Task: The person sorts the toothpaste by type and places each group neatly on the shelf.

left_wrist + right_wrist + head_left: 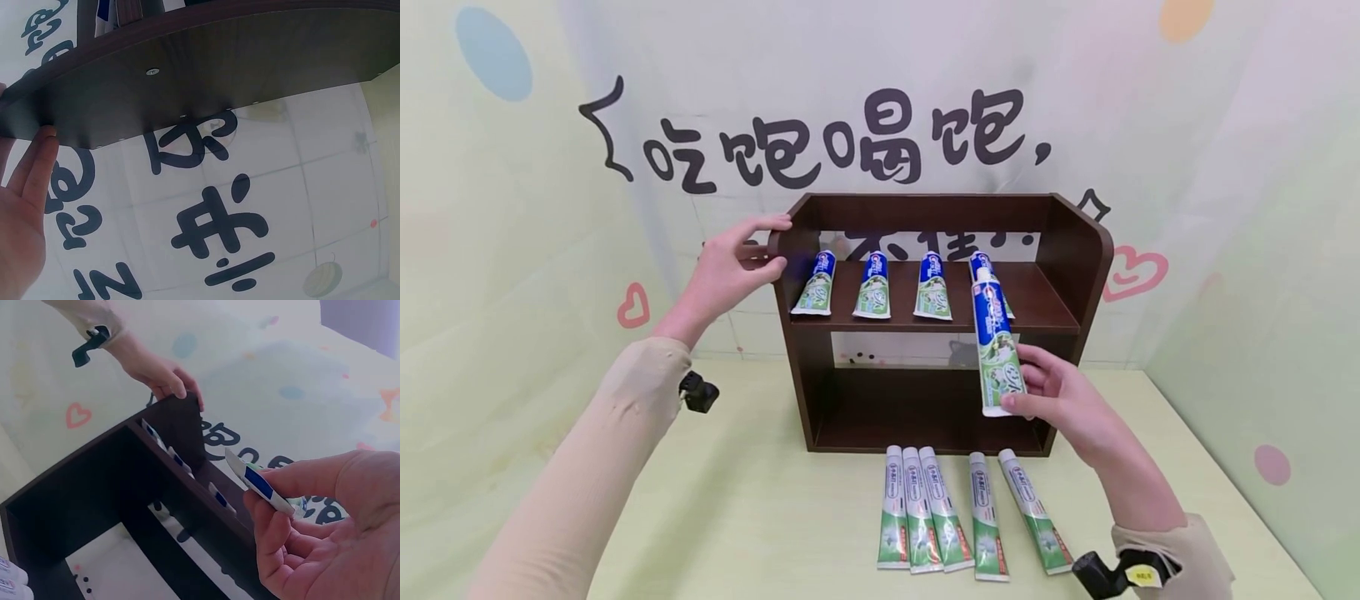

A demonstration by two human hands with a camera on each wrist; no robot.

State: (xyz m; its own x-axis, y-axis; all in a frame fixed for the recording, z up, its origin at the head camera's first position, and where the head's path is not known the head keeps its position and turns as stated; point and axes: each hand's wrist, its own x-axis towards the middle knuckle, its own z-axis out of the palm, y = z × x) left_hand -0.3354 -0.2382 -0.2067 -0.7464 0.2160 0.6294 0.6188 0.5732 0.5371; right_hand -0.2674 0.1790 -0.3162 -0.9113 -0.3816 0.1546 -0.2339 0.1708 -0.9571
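Observation:
My right hand (1071,404) pinches a blue and green toothpaste tube (997,350) by its flat bottom end, cap upward, in front of the right part of a dark brown two-tier shelf (805,392). In the right wrist view the tube (265,487) shows edge-on between thumb and fingers. My left hand (726,271) grips the front edge of the shelf's left side panel; in the left wrist view its fingertips touch the panel's outer face (187,87). Several matching tubes (873,287) lie spaced on the upper tier, caps to the back. The held one partly hides the rightmost.
Several white and green toothpaste tubes (917,517) lie on the pale table (722,500) before the shelf, caps toward it. Three lie close together, two more apart to the right. A printed cloth (535,208) hangs behind and at both sides.

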